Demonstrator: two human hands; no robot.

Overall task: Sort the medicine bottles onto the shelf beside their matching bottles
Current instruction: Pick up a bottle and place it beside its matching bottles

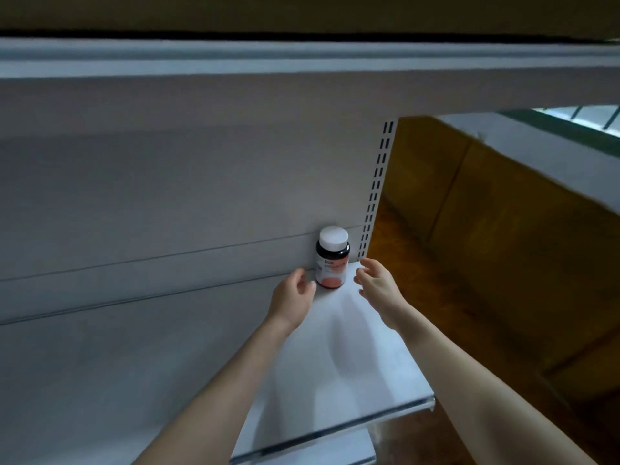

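A dark medicine bottle with a white cap and a pink-orange label stands upright at the back right corner of the white shelf. My left hand hovers just left of the bottle with loosely curved fingers, empty. My right hand is just right of the bottle, fingers spread and relaxed, also empty. Neither hand touches the bottle. No other bottle shows on this shelf.
A white back panel rises behind the shelf, and a slotted upright rail marks its right end. Another white shelf hangs overhead. A yellow-brown wall and wooden floor lie to the right.
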